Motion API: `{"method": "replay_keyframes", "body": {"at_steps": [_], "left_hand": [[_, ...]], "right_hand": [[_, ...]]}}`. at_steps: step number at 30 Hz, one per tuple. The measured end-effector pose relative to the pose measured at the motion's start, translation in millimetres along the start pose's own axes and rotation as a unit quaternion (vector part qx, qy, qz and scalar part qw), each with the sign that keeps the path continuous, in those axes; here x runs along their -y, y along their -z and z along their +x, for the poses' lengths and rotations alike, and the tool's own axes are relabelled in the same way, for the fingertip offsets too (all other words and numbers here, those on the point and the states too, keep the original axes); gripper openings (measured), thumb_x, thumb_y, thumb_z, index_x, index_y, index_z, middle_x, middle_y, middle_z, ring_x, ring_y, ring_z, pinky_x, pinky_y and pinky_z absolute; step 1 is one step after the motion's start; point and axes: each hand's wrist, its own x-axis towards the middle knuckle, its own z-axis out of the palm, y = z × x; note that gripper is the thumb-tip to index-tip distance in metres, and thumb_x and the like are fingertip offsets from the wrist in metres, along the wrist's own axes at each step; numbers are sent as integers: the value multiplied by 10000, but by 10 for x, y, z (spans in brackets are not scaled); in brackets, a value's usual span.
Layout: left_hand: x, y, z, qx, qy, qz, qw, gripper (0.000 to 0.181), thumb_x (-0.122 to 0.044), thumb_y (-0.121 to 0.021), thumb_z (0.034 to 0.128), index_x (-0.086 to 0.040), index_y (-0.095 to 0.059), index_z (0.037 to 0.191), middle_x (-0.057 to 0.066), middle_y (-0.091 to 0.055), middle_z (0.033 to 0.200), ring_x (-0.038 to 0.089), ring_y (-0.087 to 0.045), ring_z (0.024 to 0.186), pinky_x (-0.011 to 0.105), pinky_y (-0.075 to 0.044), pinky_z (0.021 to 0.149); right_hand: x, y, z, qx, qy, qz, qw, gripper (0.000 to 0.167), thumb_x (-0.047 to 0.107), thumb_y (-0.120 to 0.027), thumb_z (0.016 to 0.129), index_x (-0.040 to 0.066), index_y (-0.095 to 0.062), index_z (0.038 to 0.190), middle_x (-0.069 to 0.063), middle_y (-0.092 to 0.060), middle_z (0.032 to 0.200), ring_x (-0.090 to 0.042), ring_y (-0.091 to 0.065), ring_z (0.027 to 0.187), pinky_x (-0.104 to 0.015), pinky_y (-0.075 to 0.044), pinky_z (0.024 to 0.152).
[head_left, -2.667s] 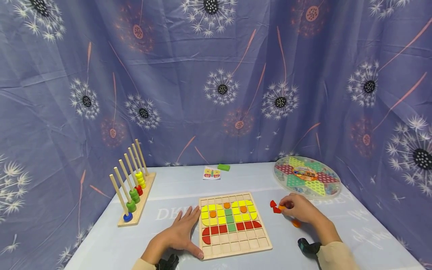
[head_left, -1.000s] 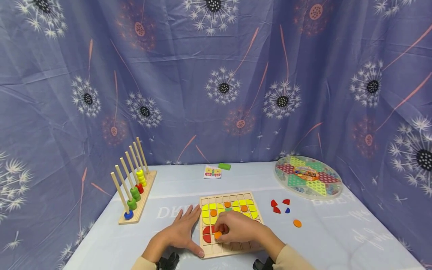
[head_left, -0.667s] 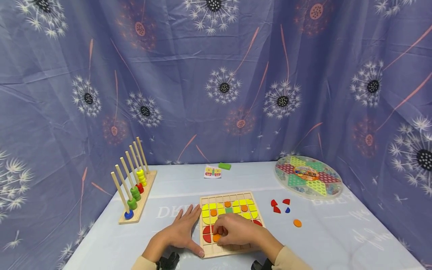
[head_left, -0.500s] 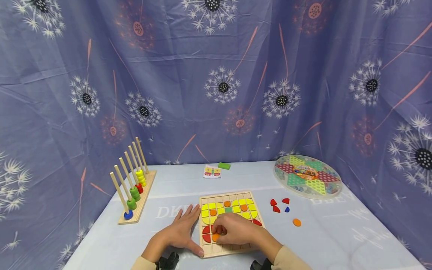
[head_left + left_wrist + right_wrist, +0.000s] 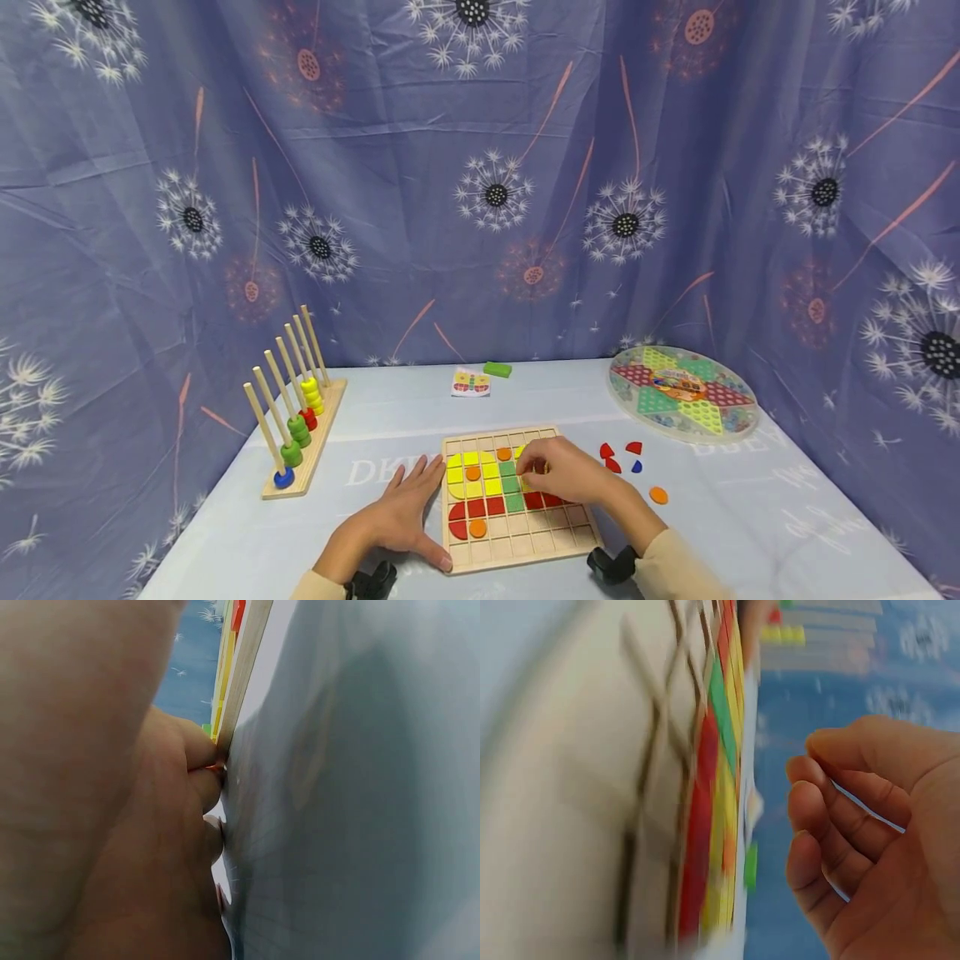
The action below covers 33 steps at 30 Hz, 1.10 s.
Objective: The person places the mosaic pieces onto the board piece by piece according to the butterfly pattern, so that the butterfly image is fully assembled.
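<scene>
A square wooden grid board (image 5: 525,546) lies in front of me with yellow, red, green and orange tiles in its cells. My left hand (image 5: 401,518) rests flat on the table with fingers spread, its thumb and fingertips touching the board's left edge. An orange disc (image 5: 477,528) sits in a lower-left cell, next to red quarter-round tiles (image 5: 458,530). Above the board's right half hovers my right hand (image 5: 562,471), hiding some yellow tiles. In the right wrist view its fingers (image 5: 808,806) are loosely bent and nothing is seen between them.
Right of the board lie several loose red pieces (image 5: 613,466), a blue piece (image 5: 637,467) and an orange disc (image 5: 658,495). Behind are a pattern card (image 5: 471,383), a green block (image 5: 497,369) and a round star-patterned game board (image 5: 682,392). A bead-and-peg stand (image 5: 322,437) is at left.
My right hand brought an orange disc from the right side to a lower-left cell, let it go, and has moved up and right. The left hand stays at the board's edge.
</scene>
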Motion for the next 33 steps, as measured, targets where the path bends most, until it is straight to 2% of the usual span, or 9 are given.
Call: {"method": "replay_keyframes", "body": {"at_steps": [4, 7, 10, 14, 18, 23, 28, 33], "left_hand": [[8, 5, -8, -6, -12, -25, 10000, 1411, -790, -752, 474, -43, -194, 1533, 95, -128, 1595, 343, -48, 1446, 597, 1, 1121], [8, -4, -8, 8, -2, -52, 10000, 1406, -787, -754, 478, -43, -195, 1533, 92, -126, 1596, 343, -49, 1446, 597, 2, 1121], [5, -12, -3, 13, 3, -57, 10000, 1403, -786, -754, 480, -47, -194, 1534, 85, -123, 1597, 341, -49, 1446, 596, 3, 1122], [3, -8, 5, 27, 7, -36, 10000, 1404, -789, -750, 482, -54, -187, 1537, 82, -116, 1599, 339, -45, 1447, 593, 5, 1123], [5, 26, 31, 75, -13, 9, 10000, 1398, -790, -747, 487, -62, -183, 1539, 81, -115, 1599, 347, -43, 1445, 608, -1, 1116], [18, 78, 182, 137, -149, 169, 9997, 1385, -792, -745, 488, -74, -198, 1539, 76, -140, 1595, 364, -53, 1441, 655, -14, 1092], [23, 127, 365, 239, -179, 352, 9989, 1377, -781, -756, 486, -91, -203, 1541, 67, -152, 1594, 375, -68, 1438, 680, -27, 1078], [28, 146, 462, 227, -209, 106, 9995, 1378, -748, -784, 488, -88, -190, 1543, 67, -132, 1598, 376, -31, 1440, 684, 18, 1070]], "right_hand": [[-317, 234, -135, -640, -556, 89, 9964, 100, 144, -652, 916, 127, -709, 996, 92, -625, 879, -128, -553, 761, -291, -493, 638], [-567, 343, -239, -1197, -1127, 88, 9863, 138, 127, -668, 900, 95, -713, 1026, 33, -631, 928, -169, -558, 794, -327, -492, 623], [-783, 392, -340, -1515, -1668, -143, 9742, 164, 86, -685, 867, 87, -726, 1026, -3, -632, 983, -193, -569, 847, -382, -512, 694], [-967, 415, -425, -1570, -1922, -545, 9672, 145, 43, -688, 827, 117, -747, 937, -5, -630, 960, -211, -578, 901, -449, -501, 825], [-1035, 415, -434, -1507, -2006, -598, 9662, 121, 43, -690, 813, 138, -740, 868, 2, -604, 908, -203, -570, 865, -455, -503, 822], [-1062, 408, -420, -1451, -2328, -599, 9598, 121, 50, -699, 808, 145, -733, 875, 10, -588, 908, -172, -559, 830, -429, -513, 818], [-1084, 406, -432, -1405, -2466, -661, 9566, 126, 70, -709, 806, 158, -743, 890, 28, -594, 902, -156, -544, 808, -405, -514, 809], [-1083, 444, -461, -1462, -2338, -646, 9591, 131, 83, -715, 808, 136, -764, 918, 39, -611, 902, -141, -564, 814, -399, -527, 804]]}}
